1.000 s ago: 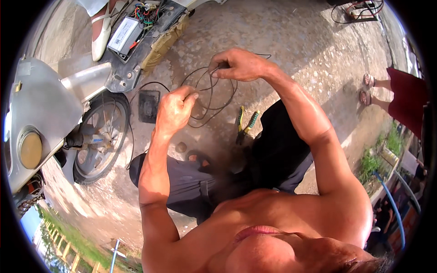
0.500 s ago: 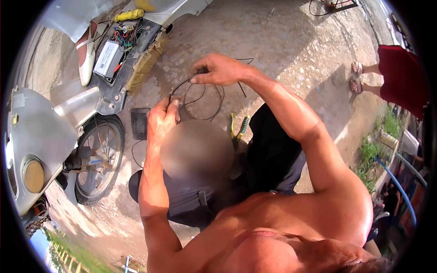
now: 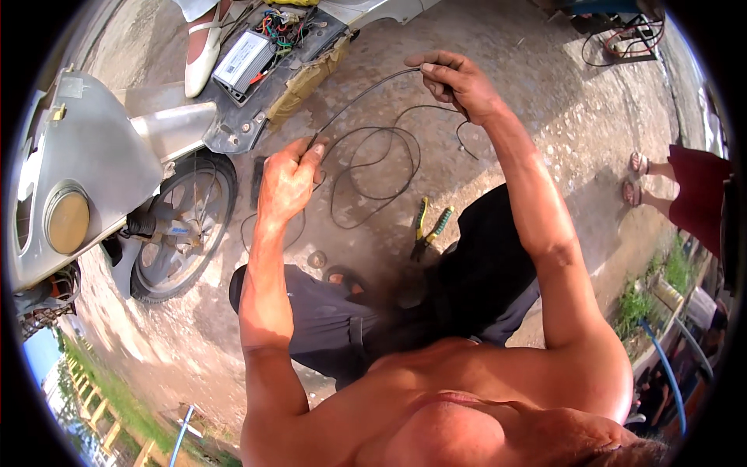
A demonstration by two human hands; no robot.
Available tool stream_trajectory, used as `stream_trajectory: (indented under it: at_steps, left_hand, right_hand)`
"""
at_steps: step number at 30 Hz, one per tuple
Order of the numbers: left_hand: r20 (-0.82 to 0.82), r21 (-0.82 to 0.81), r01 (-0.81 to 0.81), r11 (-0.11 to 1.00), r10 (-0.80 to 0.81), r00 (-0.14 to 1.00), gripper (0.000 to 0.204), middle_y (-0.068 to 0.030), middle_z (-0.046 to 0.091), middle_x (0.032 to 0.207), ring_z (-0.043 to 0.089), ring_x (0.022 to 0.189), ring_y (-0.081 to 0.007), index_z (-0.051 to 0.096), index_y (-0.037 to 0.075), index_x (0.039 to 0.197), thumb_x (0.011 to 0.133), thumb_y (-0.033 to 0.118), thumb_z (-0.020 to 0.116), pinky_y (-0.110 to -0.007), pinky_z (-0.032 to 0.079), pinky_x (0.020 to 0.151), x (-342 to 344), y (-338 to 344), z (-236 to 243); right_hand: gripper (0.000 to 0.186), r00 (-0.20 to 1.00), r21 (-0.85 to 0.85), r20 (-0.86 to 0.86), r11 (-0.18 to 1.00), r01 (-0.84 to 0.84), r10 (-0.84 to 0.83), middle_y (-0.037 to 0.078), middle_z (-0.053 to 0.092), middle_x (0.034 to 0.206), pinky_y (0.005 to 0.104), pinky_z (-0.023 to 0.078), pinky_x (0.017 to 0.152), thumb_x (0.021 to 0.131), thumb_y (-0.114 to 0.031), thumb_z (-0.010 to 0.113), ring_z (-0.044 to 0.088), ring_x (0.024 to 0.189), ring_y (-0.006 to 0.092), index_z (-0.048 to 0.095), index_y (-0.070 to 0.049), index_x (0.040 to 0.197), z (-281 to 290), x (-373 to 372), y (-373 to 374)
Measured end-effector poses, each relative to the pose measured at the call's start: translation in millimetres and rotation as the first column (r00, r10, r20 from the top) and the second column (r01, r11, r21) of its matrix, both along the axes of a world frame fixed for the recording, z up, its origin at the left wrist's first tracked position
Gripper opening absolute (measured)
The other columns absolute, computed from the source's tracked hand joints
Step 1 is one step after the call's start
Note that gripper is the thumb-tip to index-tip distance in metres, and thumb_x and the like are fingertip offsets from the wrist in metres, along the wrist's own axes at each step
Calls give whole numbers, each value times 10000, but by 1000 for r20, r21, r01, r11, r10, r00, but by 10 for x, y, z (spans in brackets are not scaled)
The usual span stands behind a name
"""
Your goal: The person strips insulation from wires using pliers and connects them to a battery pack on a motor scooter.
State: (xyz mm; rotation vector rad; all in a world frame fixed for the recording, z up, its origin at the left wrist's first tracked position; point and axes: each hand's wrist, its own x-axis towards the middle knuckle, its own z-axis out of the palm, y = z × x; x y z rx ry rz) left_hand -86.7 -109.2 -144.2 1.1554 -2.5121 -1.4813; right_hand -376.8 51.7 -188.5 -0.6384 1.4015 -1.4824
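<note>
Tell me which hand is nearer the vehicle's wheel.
Left. The left hand, pinching the dark cable, is right of the wheel; the right hand, also on that cable, is much farther right and higher in the picture.

Outdoor repair spot, open air: sunlit rough ground (image 3: 560, 101), grass (image 3: 675, 268) at edge. Scooter-type veh. (image 3: 105, 148) w/ elec. box (image 3: 243, 64) + coloured wires (image 3: 284, 29) exposed; pliers (image 3: 431, 233) on ground, long blk cable (image 3: 359, 96), bystander (image 3: 695, 191) nearby.

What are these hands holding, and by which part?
A thin dark flexible cable: the bare left hand and bare right hand pinch it at either side of an arched stretch; whether at its ends is unclear.
</note>
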Motion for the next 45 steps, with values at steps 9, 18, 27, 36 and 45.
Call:
stream_trajectory:
  at_steps: [9,18,27,36,45]
  left_hand:
    - [-172,-42,-36,998,28,985,298,-16,653,717,538,602,-64,698,16,1198,1000,218,603,-242,448,581,43,52,-48]
    - [-351,118,-67,991,105,930,268,-68,704,845,588,673,-84,690,-23,1169,996,174,634,-239,479,633,75,-19,-150]
    - [-242,34,60,998,-50,969,226,-17,661,771,546,669,-81,725,16,1100,957,184,677,-265,466,623,54,56,-113]
    - [-279,13,-147,989,145,949,225,-13,687,832,585,733,-60,733,9,1119,944,151,721,-221,446,635,326,-294,58]
    - [-16,137,116,984,-115,993,289,-28,660,825,527,685,-71,715,2,1122,984,248,652,-229,439,642,287,-198,2]
  right_hand:
    - [263,998,-41,-57,999,8,-11,-38,475,723,235,333,549,1032,-164,575,411,634,60,692,-23,1221,-55,-4,-40]
    - [305,866,143,-482,987,-70,131,19,677,947,288,494,763,1016,-243,634,586,858,100,686,-36,1233,-223,191,-140]
    - [389,851,73,-464,968,-240,246,-23,604,706,283,402,565,953,-421,718,484,626,65,737,-43,1039,58,862,-178]
    - [195,851,-156,7,840,520,-525,21,594,746,259,411,549,1009,-178,599,535,620,113,657,5,1040,-85,-306,-64]
    - [230,796,-110,-308,851,514,-521,2,638,824,235,431,591,987,-196,653,538,685,80,706,-31,1138,34,-232,-14]
